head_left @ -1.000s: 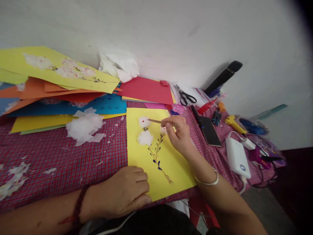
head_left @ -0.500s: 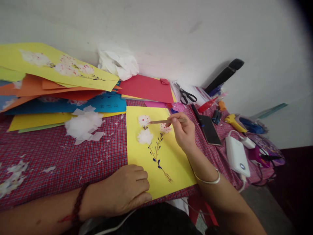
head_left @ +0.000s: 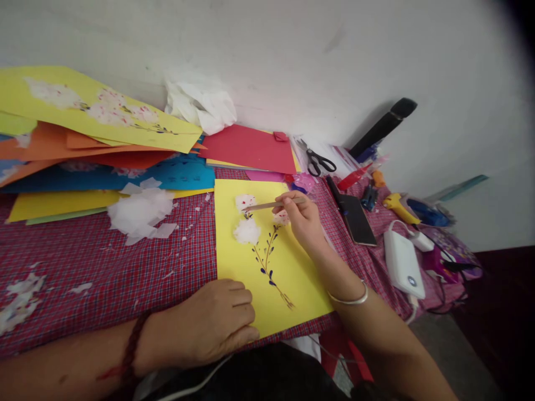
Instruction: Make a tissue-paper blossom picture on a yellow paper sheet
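My right hand [head_left: 301, 220] grips a slim wooden pencil [head_left: 263, 206], whose tip meets the upper white tissue flower [head_left: 244, 203], a piece with red marks. That flower is on a yellow sheet [head_left: 234, 273]. Below it a plain white tissue flower [head_left: 247, 230] is stuck down, and a third, red-dotted one [head_left: 281, 218] is partly covered by my fingers. A drawn brown stem [head_left: 273, 283] with dark blue leaves runs down the sheet. My left hand [head_left: 221, 317] rests at the sheet's lower left edge, its fingers curled in with nothing visible in them.
Left of the sheet lies a pile of white tissue squares [head_left: 142, 213], with coloured papers [head_left: 179, 174] stacked behind. Red card [head_left: 251, 149], scissors [head_left: 315, 159], a dark phone [head_left: 357, 220], a yellow glue gun [head_left: 399, 207] and a white power bank [head_left: 403, 264] lie behind and right.
My right hand and the pencil have moved slightly left, the tip shifting to the lower part of the upper flower. My left hand stays in place.
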Available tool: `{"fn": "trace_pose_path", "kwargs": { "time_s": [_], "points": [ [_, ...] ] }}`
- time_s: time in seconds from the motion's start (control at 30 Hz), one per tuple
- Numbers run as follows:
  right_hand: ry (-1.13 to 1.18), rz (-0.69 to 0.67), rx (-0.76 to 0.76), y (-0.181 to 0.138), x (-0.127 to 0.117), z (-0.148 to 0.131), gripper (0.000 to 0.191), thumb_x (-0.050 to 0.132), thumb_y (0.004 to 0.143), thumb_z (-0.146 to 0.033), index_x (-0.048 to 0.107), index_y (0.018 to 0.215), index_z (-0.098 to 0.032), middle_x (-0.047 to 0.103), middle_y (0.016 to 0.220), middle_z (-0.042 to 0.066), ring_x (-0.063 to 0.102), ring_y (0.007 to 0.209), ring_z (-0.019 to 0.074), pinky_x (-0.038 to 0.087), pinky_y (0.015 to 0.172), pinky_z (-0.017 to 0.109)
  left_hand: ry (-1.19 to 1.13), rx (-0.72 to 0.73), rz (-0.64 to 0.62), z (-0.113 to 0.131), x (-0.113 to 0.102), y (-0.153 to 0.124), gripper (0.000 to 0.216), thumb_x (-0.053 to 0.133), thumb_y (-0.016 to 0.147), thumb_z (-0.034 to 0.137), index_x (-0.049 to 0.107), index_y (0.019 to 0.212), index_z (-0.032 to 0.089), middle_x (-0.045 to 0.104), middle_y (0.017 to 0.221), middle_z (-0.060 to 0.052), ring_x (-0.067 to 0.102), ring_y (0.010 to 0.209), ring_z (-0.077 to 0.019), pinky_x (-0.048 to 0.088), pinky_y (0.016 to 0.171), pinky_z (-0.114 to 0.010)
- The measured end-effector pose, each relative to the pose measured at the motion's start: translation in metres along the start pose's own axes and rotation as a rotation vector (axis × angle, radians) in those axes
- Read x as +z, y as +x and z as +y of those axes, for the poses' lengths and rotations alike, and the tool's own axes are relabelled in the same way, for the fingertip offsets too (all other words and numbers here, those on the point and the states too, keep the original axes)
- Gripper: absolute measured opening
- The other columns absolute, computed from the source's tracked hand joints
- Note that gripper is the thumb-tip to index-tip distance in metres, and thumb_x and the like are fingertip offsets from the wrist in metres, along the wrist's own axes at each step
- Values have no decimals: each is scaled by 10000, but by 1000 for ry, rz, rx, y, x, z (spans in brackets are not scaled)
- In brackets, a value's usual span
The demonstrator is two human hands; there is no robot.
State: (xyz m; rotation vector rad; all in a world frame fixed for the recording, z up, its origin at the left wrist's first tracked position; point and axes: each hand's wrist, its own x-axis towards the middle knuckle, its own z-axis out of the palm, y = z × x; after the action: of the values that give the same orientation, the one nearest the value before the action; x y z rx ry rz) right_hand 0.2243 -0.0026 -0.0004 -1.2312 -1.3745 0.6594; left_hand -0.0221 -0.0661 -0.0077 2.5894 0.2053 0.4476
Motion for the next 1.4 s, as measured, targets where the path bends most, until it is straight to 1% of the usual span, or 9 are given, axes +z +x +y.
{"fn": "trace_pose_path", "kwargs": {
  "time_s": [0.1,0.27,0.4,0.57,0.7,0.87,1.0,1.2,1.4],
  "points": [
    [3,27,-17,0,1,1,310,580,935,-513,660,896,-215,703,701,8,665,668,159,502,680,327,-5,12,7,0,2,-1,426,296,1080,331,561,776,195,625,750,-27,510,675,-183,380,643,-337],
    [-57,-50,-32,0,1,4,325,593,930,-526,675,919,-212,718,723,15,661,680,159,476,670,319,-15,-1,9,0,1,0,396,328,1072,320,551,769,198,620,751,-27,499,662,-182,374,617,-337],
    [-41,-48,-62,-1,2,4,315,588,940,-521,677,933,-219,726,753,16,668,724,157,479,701,318,-15,-6,-9,1,-1,1,366,358,1068,301,554,777,198,622,757,-25,513,673,-180,384,622,-332],
    [87,-88,35,1,-1,0,321,594,930,-545,661,953,-232,649,591,-39,591,543,128,466,595,288,-9,-15,-7,1,-1,0,323,397,1058,285,546,784,200,621,767,-21,516,680,-174,384,623,-323],
    [272,-98,127,2,-3,1,328,633,901,-552,625,851,-227,662,636,-28,588,556,114,459,567,259,10,-7,-20,0,0,0,331,391,1059,286,558,788,197,623,766,-22,521,683,-180,390,633,-332],
    [248,-137,170,4,-4,7,390,611,895,-596,601,806,-217,641,633,-16,544,544,113,434,554,259,19,-7,-18,0,0,1,337,395,1062,292,568,790,194,627,772,-25,524,681,-182,398,640,-338],
    [192,-152,128,4,-3,7,389,589,911,-598,635,871,-214,645,656,-13,559,574,121,448,581,270,25,1,-14,1,0,1,332,402,1061,289,566,787,195,625,764,-21,527,680,-183,404,640,-339],
    [36,-214,43,2,-2,-7,368,595,927,-569,655,857,-213,668,688,-6,595,634,126,497,656,283,36,3,-15,1,2,0,344,387,1064,284,570,787,193,626,766,-18,529,680,-181,400,631,-341],
    [136,-114,30,3,0,-6,345,605,923,-569,648,907,-227,691,723,-6,630,658,127,533,675,290,38,6,-17,-1,3,0,338,389,1060,267,565,782,192,617,761,-16,525,680,-178,384,630,-342]
  ]
}}
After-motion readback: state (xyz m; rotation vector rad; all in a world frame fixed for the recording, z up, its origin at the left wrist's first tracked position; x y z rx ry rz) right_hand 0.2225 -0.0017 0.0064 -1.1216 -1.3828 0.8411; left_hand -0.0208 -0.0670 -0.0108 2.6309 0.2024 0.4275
